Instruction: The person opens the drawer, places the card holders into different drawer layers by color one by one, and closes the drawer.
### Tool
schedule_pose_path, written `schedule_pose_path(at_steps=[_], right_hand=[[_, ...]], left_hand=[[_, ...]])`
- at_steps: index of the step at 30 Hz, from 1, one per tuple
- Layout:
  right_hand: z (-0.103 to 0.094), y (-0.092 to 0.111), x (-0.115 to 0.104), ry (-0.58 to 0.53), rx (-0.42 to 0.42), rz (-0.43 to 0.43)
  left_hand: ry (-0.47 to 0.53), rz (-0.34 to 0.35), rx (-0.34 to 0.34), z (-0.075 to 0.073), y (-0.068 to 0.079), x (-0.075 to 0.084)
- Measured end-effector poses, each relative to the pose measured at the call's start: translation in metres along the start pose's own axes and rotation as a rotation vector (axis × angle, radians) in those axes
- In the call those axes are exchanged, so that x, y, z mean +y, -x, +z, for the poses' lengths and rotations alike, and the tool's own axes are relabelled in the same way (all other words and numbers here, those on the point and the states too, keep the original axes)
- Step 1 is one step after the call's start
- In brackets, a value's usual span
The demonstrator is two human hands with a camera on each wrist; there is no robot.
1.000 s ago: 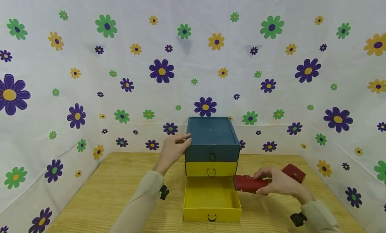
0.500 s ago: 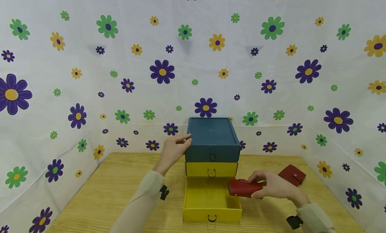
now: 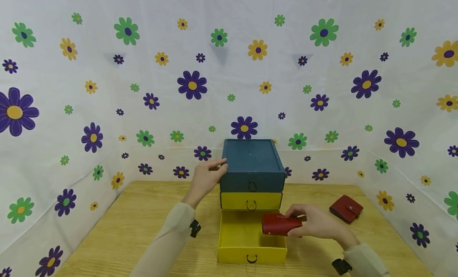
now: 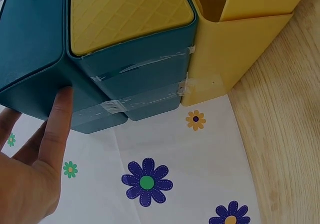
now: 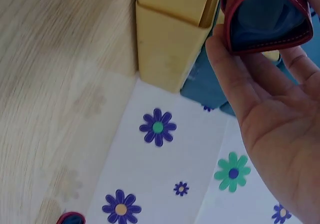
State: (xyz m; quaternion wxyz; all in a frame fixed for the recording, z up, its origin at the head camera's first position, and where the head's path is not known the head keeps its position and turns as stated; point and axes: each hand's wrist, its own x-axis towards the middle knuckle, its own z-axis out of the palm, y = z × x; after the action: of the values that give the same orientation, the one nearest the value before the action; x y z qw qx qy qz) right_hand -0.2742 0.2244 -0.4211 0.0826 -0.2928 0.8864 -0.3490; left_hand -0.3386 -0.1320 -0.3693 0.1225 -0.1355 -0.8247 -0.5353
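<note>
My right hand (image 3: 318,224) grips a red leather case (image 3: 277,224) by its right end, thumb on the near side and fingers on the far side. The case lies level, over the right part of the pulled-out yellow bottom drawer (image 3: 252,256). In the right wrist view, the end of the case (image 5: 230,38) is D-shaped with stitched edges and a dark bluish inside. My left hand (image 3: 204,179) touches the left side of the blue top unit (image 3: 252,155) of the drawer stack; its index finger (image 4: 61,108) is straight against the wall.
A red wallet (image 3: 346,208) with a snap strap lies on the wooden table (image 3: 154,229), right of the stack. The yellow middle drawer (image 3: 232,201) is closed. Clear tape (image 4: 145,101) joins the stacked units. A flower-printed white cloth (image 3: 161,118) surrounds the table at back and sides.
My right hand has moved left with the red case, from beside the bottom drawer to over it. More of the wallet shows now. My left hand has stayed on the stack.
</note>
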Motion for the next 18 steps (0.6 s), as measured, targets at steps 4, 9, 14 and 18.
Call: schedule_pose_path(at_steps=[4, 9, 14, 18], right_hand=[[0.004, -0.003, -0.008, 0.024, 0.018, -0.022], [0.010, -0.007, -0.016, 0.069, 0.051, -0.019], [0.020, -0.014, -0.021, 0.132, 0.095, -0.017], [0.029, -0.022, -0.026, 0.170, 0.093, -0.014]], left_hand=[[0.003, 0.011, 0.002, 0.001, -0.002, 0.001], [0.001, 0.017, 0.004, 0.003, -0.004, 0.001], [0.003, 0.021, 0.002, 0.003, -0.003, 0.001], [-0.014, 0.010, 0.015, 0.001, 0.000, -0.002]])
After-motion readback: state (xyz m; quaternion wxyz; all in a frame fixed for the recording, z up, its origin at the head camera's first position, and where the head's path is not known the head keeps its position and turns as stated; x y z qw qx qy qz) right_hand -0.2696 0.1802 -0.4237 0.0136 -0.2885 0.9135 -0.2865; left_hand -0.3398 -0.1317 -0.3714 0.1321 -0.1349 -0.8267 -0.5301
